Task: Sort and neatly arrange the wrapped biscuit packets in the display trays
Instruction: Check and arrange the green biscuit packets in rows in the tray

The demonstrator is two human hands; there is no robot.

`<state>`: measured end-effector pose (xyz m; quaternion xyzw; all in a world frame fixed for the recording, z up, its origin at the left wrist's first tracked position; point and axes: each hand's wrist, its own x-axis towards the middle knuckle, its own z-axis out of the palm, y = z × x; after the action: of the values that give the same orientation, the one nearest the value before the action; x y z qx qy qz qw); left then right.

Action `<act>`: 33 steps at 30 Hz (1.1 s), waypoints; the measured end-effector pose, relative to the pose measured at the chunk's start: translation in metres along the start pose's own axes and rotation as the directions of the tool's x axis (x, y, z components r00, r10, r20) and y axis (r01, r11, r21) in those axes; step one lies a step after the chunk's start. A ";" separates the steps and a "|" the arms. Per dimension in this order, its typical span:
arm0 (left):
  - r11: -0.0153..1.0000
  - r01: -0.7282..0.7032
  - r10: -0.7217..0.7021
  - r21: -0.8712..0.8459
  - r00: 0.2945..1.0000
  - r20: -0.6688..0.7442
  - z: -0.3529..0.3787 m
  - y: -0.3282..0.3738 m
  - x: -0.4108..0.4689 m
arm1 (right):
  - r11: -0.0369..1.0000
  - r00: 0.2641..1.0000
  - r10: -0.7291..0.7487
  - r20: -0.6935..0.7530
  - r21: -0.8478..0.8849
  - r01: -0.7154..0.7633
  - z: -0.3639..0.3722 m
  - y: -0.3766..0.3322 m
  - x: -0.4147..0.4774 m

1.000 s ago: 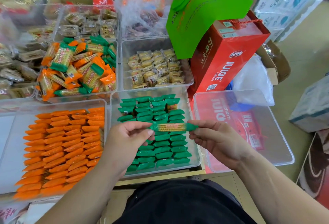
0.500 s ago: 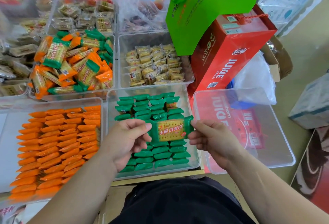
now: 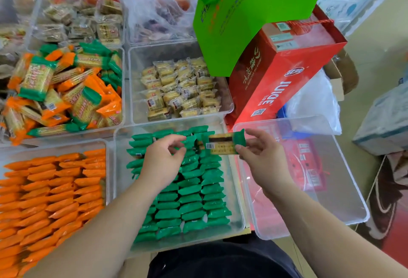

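Observation:
My right hand [image 3: 258, 158] pinches the right end of a green wrapped biscuit packet [image 3: 221, 145], held flat with its barcode side up above the far part of the green tray [image 3: 238, 191]. My left hand [image 3: 163, 158] hovers just left of the packet with thumb and forefinger curled and a small gap to its left end. Below both hands, green packets [image 3: 192, 191] lie in neat rows. Orange packets [image 3: 55, 194] fill the tray on the left in rows. A tray of mixed green and orange packets [image 3: 66, 88] stands behind that.
A transparent tray [image 3: 364, 211] with nothing in it sits to the right, over a red carton. A red juice box [image 3: 287, 68] and a green bag [image 3: 254, 13] stand behind it. More trays hold pale wrapped biscuits [image 3: 181, 88] and brown packets [image 3: 84, 21].
The packet has turned from its front face to its barcode side and shifted right. My left hand has let go of its left end; the right hand still holds it.

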<state>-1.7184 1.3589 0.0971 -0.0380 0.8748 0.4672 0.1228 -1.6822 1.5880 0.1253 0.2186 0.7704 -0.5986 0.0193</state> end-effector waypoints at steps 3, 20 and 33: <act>0.972 -0.110 0.114 0.205 0.993 -0.010 0.013 -0.005 0.039 | 0.877 0.947 -0.309 0.082 -0.359 0.318 0.003 0.003 0.021; 0.731 -0.287 0.225 0.620 0.958 0.178 0.044 -0.011 0.077 | 0.116 0.610 -0.574 0.545 -0.684 0.720 0.030 0.050 0.052; 0.933 -0.193 0.216 0.303 0.975 -0.044 0.037 0.000 0.072 | 0.114 0.732 -0.481 0.482 -0.794 0.597 0.037 0.050 0.058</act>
<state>-1.7811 1.3929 0.0597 0.0543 0.9382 0.3389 0.0441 -1.7248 1.5814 0.0523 -0.1582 0.9860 -0.0338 -0.0402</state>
